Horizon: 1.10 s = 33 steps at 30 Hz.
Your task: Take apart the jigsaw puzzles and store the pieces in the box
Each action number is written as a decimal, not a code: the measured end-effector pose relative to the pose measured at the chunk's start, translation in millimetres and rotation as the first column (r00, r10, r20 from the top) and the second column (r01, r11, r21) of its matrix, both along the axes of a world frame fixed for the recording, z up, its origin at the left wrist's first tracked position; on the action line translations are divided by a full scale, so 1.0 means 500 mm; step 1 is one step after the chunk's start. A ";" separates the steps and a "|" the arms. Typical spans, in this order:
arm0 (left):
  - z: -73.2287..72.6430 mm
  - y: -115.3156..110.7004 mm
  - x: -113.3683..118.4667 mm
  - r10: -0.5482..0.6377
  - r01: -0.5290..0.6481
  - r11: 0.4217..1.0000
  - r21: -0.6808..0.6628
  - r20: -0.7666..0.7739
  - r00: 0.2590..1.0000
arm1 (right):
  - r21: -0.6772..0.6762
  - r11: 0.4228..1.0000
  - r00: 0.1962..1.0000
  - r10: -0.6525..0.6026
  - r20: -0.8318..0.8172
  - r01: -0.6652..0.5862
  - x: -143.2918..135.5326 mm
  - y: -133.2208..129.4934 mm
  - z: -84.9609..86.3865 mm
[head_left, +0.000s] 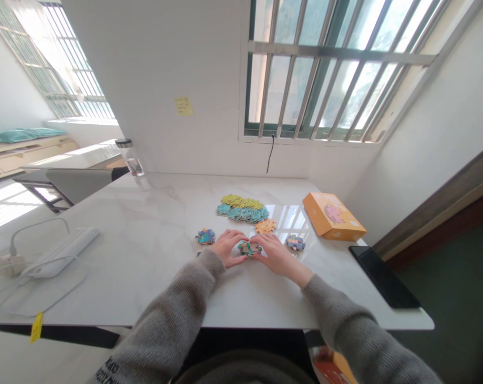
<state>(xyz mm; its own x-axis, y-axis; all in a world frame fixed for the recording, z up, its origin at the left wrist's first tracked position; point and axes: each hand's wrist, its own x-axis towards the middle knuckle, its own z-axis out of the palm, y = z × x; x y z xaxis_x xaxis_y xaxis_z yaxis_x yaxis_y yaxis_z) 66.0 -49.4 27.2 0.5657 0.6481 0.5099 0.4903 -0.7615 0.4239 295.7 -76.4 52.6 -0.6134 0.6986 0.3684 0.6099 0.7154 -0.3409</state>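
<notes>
Jigsaw puzzle pieces point(249, 248) in a small stack sit low over the white table between my two hands. My left hand point(230, 248) closes on their left side with thumb and fingers. On the other side my right hand point(274, 252) grips them the same way. A stack of blue puzzle pieces point(205, 237) lies left of my left hand, and a purplish stack point(295, 242) lies right of my right hand. Just beyond my fingers is an orange pile point(266, 226). Farther back spread rows of teal pieces point(247, 214) and yellow-green pieces point(241, 201).
An orange box point(334, 216) with a pig picture stands at the back right, a black tablet-like slab point(385, 277) near the right edge. On the left lie a white power strip point(63, 253) and cables. A clear bottle point(131, 159) stands at the far left corner.
</notes>
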 end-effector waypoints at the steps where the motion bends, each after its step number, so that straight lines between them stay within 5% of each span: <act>1: -0.001 0.001 0.000 -0.003 0.003 1.000 0.008 0.007 1.000 | -0.002 1.000 1.000 0.005 -0.020 -0.005 0.000 0.003 0.004; 9: 0.007 0.005 -0.005 0.049 -0.062 0.995 0.079 0.151 0.987 | -0.072 0.992 0.963 0.084 -0.257 -0.105 -0.005 0.022 0.018; 16: 0.008 -0.003 0.005 0.088 -0.121 0.980 0.160 0.196 0.977 | -0.373 0.923 0.718 -0.193 -0.669 -0.099 -0.057 0.014 -0.021; 20: 0.000 -0.009 0.010 0.062 -0.086 0.973 0.214 0.118 0.991 | -0.372 0.927 0.687 -0.234 -0.688 -0.057 -0.061 0.014 -0.027; 26: 0.010 -0.015 0.008 -0.019 -0.005 0.972 0.235 0.097 0.995 | -0.386 0.905 0.757 -0.125 -0.642 -0.178 -0.048 0.010 -0.026; 33: 0.015 -0.017 0.005 0.106 -0.132 0.951 0.279 0.107 0.989 | -0.433 0.884 0.731 -0.177 -0.659 -0.177 -0.048 0.008 -0.032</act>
<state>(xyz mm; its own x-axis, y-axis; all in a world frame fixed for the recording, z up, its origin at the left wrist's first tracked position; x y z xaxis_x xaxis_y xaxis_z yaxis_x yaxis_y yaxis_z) 68.3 -57.8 34.9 0.4370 0.5288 0.7276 0.5549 -0.7952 0.2446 271.8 -72.6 36.7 -0.3293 0.8853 0.3283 0.0948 0.3769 -0.9214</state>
